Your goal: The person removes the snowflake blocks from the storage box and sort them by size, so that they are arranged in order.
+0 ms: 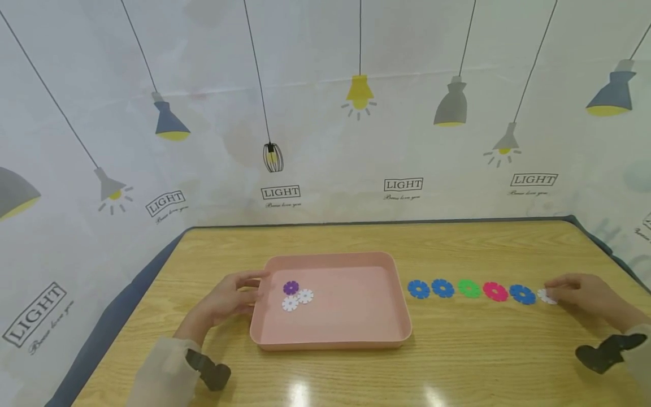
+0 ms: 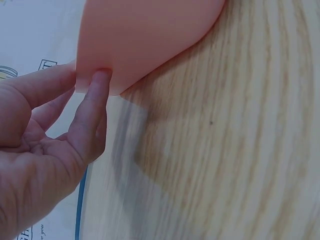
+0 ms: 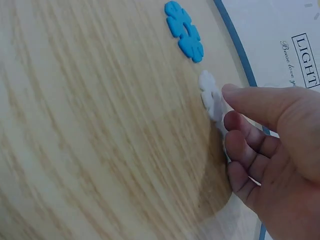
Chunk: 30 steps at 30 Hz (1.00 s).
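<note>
So your right hand (image 1: 590, 294) is out near the right edge of the table (image 1: 458, 362), with thumb and fingertips closing on the white snowflake disc (image 1: 546, 295) at the right end of the row. In the right wrist view the thumb lies along the disc's edge and the fingers are curled just under it, so it looks like a pinch that's forming. I can't tell if the disc is off the wood yet.

The rest of the row runs leftward toward the tray: blue disc (image 1: 523, 294) just beside the white one, then pink disc (image 1: 495, 291), green disc (image 1: 469, 289) and two more blue ones.

Your left hand (image 1: 231, 299) is on the left rim of the pink tray (image 1: 356, 339), which sits mid-table. The left wrist view shows the thumb and a finger pinching the rim, steadying it. Inside, toward the tray's left side, there's a purple disc (image 1: 291, 288) and two white discs (image 1: 297, 300) touching each other.

My read: you're at the pickup stage of moving the white piece over to the tray. Next move needs a firm pinch on that thin edge, a clean lift without nudging the blue neighbour, then a carry across to the tray.
</note>
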Each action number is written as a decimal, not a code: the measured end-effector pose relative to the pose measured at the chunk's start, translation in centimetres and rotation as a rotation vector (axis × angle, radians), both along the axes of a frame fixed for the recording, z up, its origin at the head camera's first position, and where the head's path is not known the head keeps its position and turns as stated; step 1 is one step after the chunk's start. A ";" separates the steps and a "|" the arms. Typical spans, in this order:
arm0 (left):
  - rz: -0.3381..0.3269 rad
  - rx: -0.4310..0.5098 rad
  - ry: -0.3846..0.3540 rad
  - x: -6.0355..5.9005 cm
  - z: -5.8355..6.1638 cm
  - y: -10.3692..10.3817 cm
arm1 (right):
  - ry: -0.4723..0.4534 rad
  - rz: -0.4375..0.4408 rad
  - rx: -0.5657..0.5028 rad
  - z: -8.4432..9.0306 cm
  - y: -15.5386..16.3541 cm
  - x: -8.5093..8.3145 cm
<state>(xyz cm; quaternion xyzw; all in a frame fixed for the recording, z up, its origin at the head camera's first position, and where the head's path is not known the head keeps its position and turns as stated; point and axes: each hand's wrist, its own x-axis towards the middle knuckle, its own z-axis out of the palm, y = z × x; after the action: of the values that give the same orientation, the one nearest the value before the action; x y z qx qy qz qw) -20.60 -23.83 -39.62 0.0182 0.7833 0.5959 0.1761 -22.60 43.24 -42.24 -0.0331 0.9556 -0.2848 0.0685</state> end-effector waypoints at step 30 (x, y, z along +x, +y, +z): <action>-0.031 0.068 0.010 0.1 -0.3 -0.3 | 0.083 0.568 -0.228 6.7 -23.1 -2.4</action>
<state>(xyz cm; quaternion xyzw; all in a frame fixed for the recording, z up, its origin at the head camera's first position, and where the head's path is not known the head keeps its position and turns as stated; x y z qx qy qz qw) -20.50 -24.15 -39.95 0.0394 0.7632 0.6192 0.1807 -25.03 20.17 -35.58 -0.3181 0.8719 -0.3579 0.1021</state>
